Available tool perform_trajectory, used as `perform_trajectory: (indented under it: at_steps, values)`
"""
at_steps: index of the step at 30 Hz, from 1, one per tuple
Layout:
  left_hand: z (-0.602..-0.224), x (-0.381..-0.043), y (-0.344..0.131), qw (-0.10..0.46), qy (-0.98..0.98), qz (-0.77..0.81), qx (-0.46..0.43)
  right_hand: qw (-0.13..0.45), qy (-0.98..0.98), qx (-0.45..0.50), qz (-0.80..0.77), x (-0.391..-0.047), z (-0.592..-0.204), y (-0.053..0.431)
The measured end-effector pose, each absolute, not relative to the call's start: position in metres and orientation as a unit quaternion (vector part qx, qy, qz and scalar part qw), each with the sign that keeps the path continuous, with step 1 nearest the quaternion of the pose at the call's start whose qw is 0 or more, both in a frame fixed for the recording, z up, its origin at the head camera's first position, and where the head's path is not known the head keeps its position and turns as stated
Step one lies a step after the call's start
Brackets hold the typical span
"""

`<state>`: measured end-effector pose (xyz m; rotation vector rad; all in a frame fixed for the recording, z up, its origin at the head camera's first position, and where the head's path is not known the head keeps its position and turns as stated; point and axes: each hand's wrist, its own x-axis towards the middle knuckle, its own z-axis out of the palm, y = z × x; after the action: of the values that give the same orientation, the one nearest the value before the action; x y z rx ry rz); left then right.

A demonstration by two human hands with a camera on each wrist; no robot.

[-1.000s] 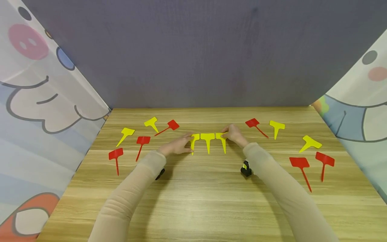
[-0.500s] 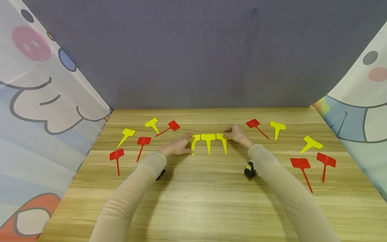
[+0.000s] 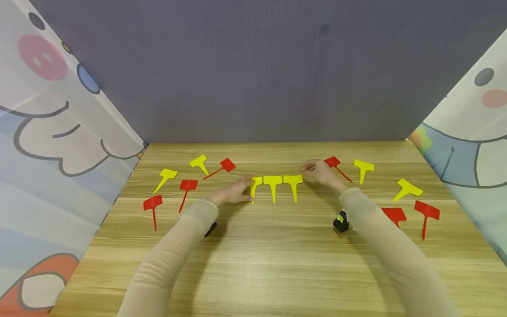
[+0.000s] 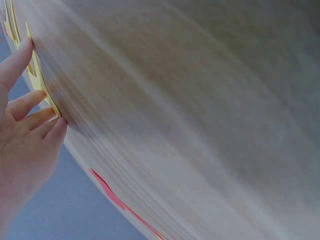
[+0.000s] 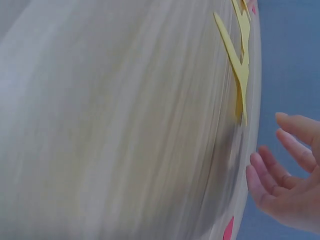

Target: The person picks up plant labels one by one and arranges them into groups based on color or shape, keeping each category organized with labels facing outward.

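Three yellow T-shaped plant labels stand side by side in a row at mid-table, heads away from me, stems toward me. My left hand (image 3: 235, 190) holds the left label (image 3: 257, 181), fingertips at its head and thumb by its stem tip; the hand covers part of that head. Beside it lie the middle label (image 3: 273, 180) and the right label (image 3: 293, 179), with small gaps between heads. My right hand (image 3: 321, 172) hovers just right of the row with loosely bent fingers, apart from the right label (image 5: 242, 75) in the right wrist view.
Red labels (image 3: 188, 185) and yellow labels (image 3: 168, 173) lie scattered on the left of the wooden table (image 3: 253, 264). More red labels (image 3: 427, 209) and yellow labels (image 3: 409, 188) lie on the right. A dark panel (image 3: 277, 79) rises behind the table; printed cloth (image 3: 43, 132) hangs at the sides.
My right hand has let go of the right yellow label and moved away to the right. That label's head is fully visible now. The left hand stays where it was.
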<state>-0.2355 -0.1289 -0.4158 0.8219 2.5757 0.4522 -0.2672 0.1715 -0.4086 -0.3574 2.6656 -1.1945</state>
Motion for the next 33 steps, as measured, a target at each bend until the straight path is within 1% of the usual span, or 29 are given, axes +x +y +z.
perform_trajectory:
  at_steps: [9, 19, 30, 33]
  values:
    - [-0.416, -0.235, -0.129, 0.198, 0.921, 0.160, 0.294, 0.092, 0.906, -0.132, -0.392, -0.266, -0.402, 0.190]
    - [-0.415, -0.235, -0.130, 0.191, 0.920, 0.164, 0.300, 0.086, 0.905, -0.119, -0.399, -0.271, -0.400, 0.212]
    - [-0.416, -0.233, -0.129, 0.197, 0.922, 0.154, 0.295, 0.035, 0.923, -0.112, -0.367, -0.268, -0.399, 0.240]
    - [-0.416, -0.233, -0.129, 0.196, 0.922, 0.154, 0.295, 0.028, 0.926, -0.106, -0.362, -0.268, -0.399, 0.248]
